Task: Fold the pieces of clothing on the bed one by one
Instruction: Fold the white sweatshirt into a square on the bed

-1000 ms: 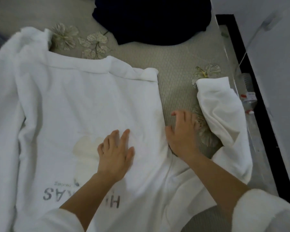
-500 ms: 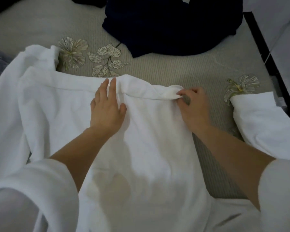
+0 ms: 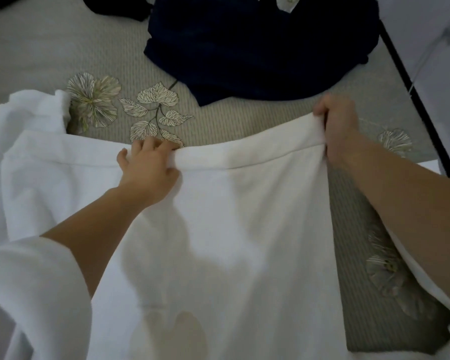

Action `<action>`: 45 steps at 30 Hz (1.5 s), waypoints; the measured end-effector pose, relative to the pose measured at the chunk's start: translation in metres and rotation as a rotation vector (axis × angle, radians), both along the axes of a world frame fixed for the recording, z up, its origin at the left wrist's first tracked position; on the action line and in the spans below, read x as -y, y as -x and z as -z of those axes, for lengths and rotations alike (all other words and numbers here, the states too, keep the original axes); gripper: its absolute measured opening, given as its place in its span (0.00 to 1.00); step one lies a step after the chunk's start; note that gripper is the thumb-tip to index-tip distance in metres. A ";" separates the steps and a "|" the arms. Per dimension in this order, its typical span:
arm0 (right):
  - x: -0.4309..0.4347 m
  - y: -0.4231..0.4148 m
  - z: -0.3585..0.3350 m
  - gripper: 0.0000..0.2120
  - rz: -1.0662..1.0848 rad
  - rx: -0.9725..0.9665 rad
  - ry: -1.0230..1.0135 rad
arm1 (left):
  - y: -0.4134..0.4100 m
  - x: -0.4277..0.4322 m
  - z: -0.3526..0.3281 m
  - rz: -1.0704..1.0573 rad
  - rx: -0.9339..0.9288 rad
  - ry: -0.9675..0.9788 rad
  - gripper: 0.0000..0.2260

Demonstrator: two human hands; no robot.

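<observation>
The white sweatshirt lay spread on the bed, its far hem pointing toward a dark navy garment. Half a second before, the left hand had rested flat on that hem. Now its fingers were curled over the edge mid-width, while the right hand clutched the hem's right corner, raised and drawn taut. With both holds set, the fold of the body looked ready to begin.

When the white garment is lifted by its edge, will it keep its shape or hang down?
Probably hangs limp: the white garment creases between the left hand and right hand gripping its hem. Likely light, since that grip alone lifts it.
</observation>
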State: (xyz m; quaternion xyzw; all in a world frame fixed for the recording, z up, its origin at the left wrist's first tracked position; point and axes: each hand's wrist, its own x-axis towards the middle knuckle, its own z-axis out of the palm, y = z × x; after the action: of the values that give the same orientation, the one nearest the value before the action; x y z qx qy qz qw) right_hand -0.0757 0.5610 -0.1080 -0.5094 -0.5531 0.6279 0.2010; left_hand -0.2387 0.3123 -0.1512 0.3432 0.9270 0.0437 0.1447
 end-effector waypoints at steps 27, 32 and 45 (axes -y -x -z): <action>0.035 -0.170 0.003 0.13 -0.264 0.642 -0.733 | -0.249 0.023 -0.001 0.274 0.224 -0.185 0.26; 0.045 -0.284 -0.004 0.24 0.015 0.895 -0.517 | -0.340 0.042 -0.003 0.500 0.242 -0.177 0.25; 0.048 -0.382 -0.001 0.15 0.128 0.588 -0.236 | -0.435 0.059 -0.022 0.674 0.306 -0.197 0.29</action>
State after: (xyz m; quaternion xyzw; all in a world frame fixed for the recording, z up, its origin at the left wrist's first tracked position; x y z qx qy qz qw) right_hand 0.3062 0.5126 -0.1069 -0.6759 -0.6233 0.3714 0.1293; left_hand 0.1959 0.2531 -0.1289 0.6305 0.7212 0.1335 0.2539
